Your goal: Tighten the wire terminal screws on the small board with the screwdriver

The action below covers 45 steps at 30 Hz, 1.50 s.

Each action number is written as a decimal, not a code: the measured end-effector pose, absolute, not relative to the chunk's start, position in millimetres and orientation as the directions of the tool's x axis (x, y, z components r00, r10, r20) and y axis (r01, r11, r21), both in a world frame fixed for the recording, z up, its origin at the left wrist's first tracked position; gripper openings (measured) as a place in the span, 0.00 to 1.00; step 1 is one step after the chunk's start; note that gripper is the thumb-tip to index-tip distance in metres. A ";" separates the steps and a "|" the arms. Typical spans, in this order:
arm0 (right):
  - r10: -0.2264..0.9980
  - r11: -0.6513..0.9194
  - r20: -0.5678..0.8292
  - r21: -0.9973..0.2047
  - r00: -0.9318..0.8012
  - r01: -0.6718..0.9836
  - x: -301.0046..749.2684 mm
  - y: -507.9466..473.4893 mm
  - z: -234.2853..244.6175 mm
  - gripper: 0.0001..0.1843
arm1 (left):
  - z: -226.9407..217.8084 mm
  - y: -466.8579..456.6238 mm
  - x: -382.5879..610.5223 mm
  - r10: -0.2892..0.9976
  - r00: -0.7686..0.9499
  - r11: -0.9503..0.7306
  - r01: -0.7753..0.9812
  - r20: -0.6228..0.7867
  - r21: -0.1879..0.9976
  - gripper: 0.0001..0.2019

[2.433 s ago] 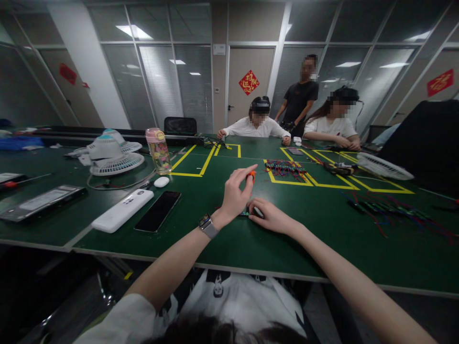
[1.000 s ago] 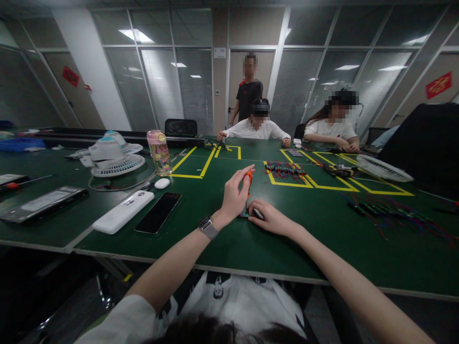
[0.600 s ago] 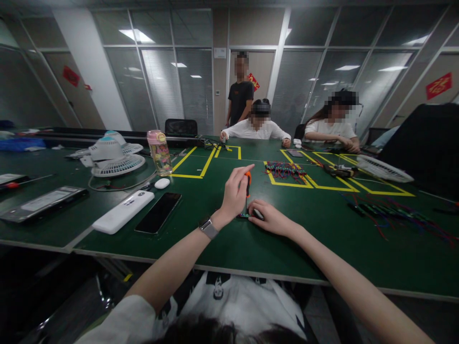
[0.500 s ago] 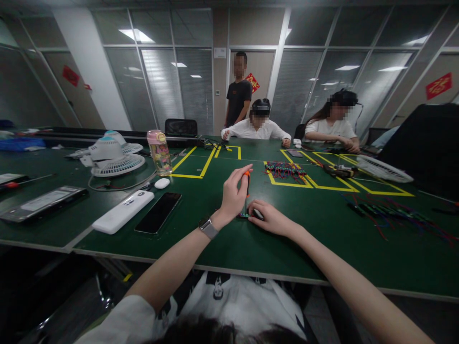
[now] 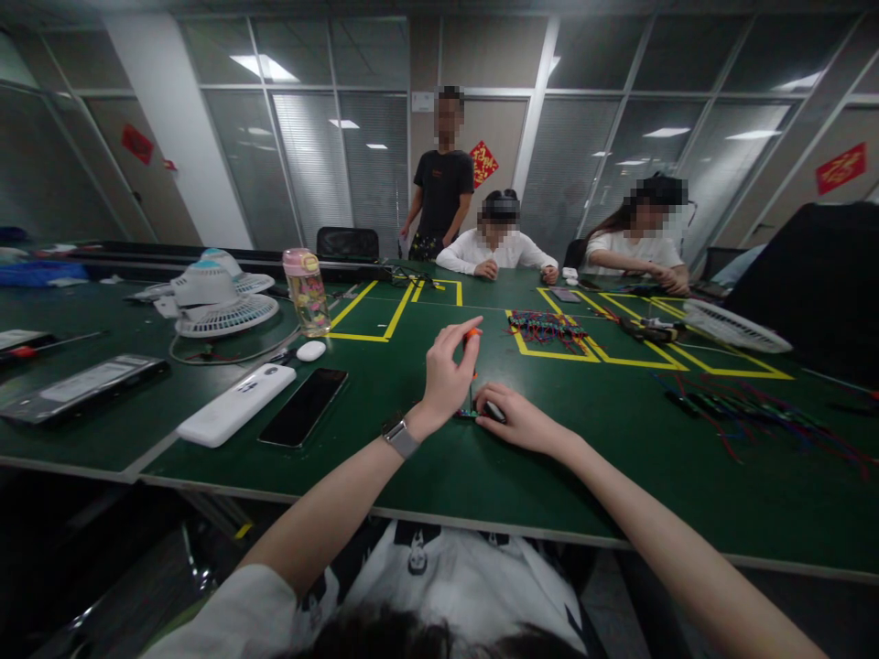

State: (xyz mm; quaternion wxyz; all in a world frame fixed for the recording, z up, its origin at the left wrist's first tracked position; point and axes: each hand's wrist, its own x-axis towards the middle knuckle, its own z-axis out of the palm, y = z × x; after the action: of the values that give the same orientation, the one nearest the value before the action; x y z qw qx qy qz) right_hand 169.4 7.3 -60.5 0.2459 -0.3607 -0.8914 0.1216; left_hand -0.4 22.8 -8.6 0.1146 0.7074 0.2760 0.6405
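My left hand [image 5: 446, 371], with a watch on the wrist, pinches the orange handle of a small screwdriver [image 5: 471, 337] held upright, its tip down on a small green part [image 5: 470, 414] lying on the green table [image 5: 426, 458]. My right hand [image 5: 515, 416] lies closed over that part and pins it to the table just right of the screwdriver tip. The two hands nearly touch.
A black phone [image 5: 303, 405], a white power bank [image 5: 235, 404], a white mouse [image 5: 309, 350], a pink-lidded bottle [image 5: 303, 291] and a white fan [image 5: 223, 302] sit to the left. Coloured wire bundles [image 5: 548, 325] lie in yellow-taped boxes ahead and at the right [image 5: 755, 407]. Two people sit opposite; a third stands behind.
My left fingers have shifted on the screwdriver handle while my right hand stays on the part. The standing person has walked from right to left behind the seated people.
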 end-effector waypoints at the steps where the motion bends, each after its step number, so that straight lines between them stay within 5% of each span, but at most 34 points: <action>1: 0.703 0.711 0.352 -0.393 -0.618 0.584 169.5 7.3 -60.7 0.03 | -8.2 22.4 -0.2 0.530 0.011 -0.817 0.275 0.848 0.507 0.11; 6: 0.703 0.711 0.357 -0.389 -0.615 0.586 169.6 8.0 -61.8 0.03 | -5.6 18.5 0.9 0.506 -0.001 -0.814 0.330 0.863 0.478 0.13; 15: 0.705 0.708 0.344 -0.388 -0.620 0.590 169.8 7.9 -61.4 0.03 | -10.5 24.7 -0.9 0.584 0.086 -0.811 0.119 0.807 0.573 0.17; 24: 0.705 0.708 0.350 -0.388 -0.617 0.590 170.2 7.3 -60.9 0.03 | -3.9 20.4 -0.9 0.558 0.000 -0.788 0.315 0.830 0.529 0.11; 32: 0.703 0.710 0.342 -0.386 -0.623 0.589 169.7 7.8 -61.2 0.03 | -11.2 27.7 -0.6 0.583 0.059 -0.811 0.102 0.810 0.576 0.17; 41: 0.701 0.712 0.351 -0.384 -0.621 0.588 169.9 8.5 -62.6 0.03 | -5.7 20.6 0.6 0.532 -0.039 -0.795 0.321 0.846 0.515 0.11; 45: 0.704 0.709 0.341 -0.383 -0.623 0.592 170.2 8.3 -61.9 0.03 | -7.5 21.4 -0.3 0.551 0.000 -0.808 0.248 0.834 0.534 0.12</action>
State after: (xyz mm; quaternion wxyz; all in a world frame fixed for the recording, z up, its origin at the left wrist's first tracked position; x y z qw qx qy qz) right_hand 170.2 8.3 -61.9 0.2384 -0.3628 -0.8931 0.1176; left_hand -0.3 21.4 -7.5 0.1174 0.6973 0.2865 0.6464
